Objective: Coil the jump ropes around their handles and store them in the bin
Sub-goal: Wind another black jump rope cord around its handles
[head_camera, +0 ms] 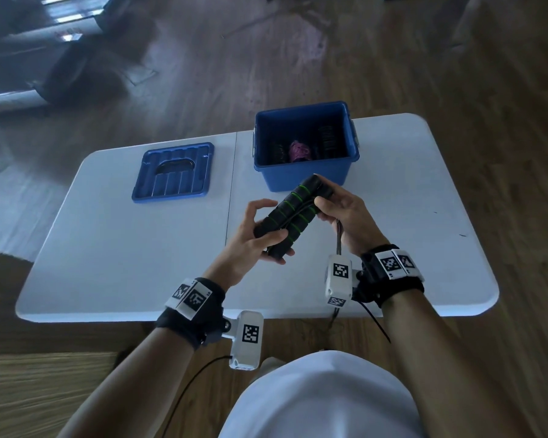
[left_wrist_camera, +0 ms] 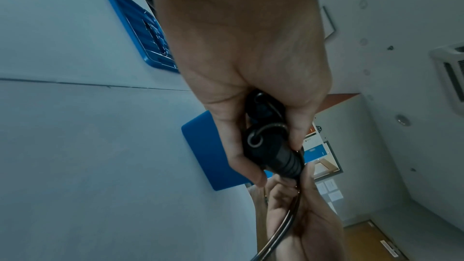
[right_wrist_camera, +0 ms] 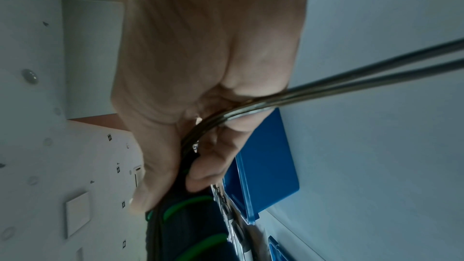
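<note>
Two black foam handles with green rings (head_camera: 293, 213) lie side by side in my hands above the white table (head_camera: 114, 248), just in front of the blue bin (head_camera: 304, 177). My left hand (head_camera: 253, 235) grips their near ends (left_wrist_camera: 271, 146). My right hand (head_camera: 336, 207) holds the far ends (right_wrist_camera: 191, 217) and pinches the dark rope (right_wrist_camera: 326, 84), whose strands (head_camera: 339, 238) hang down past my right wrist off the table edge. Inside the bin lie a pink coiled rope (head_camera: 299, 150) and dark handles (head_camera: 328, 140).
The bin's blue lid (head_camera: 173, 172) lies flat at the left of the table. A seam (head_camera: 231, 191) runs down the table's middle. Wood floor surrounds the table. Wrist camera units and cables hang near my forearms.
</note>
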